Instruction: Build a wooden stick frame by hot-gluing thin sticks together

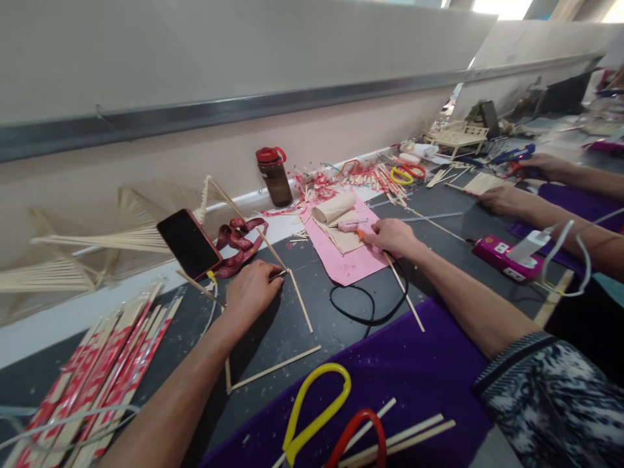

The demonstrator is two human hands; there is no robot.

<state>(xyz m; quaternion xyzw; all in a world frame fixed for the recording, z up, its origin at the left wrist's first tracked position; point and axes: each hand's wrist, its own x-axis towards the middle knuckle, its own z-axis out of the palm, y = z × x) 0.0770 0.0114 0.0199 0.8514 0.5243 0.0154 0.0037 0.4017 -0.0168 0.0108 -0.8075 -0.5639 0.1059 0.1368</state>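
My left hand point(251, 289) is closed, pinching the joint of thin wooden sticks point(299, 302) that lie as an open frame on the dark table point(312, 325). My right hand point(392, 235) reaches out and closes on a pink glue gun point(351, 225) resting on a pink mat point(351, 260); its black cord point(370, 305) loops back across the table. A dark phone point(189, 244) leans up just behind my left hand, beside a red ribbon point(241, 242).
Wrapped chopsticks point(104, 374) lie at the left. Yellow- and red-handled scissors point(322, 413) sit on purple cloth point(409, 370) in front. A red-capped bottle point(273, 175) stands by the wall. Another person's hands point(517, 188) work at the right near a magenta box point(504, 257).
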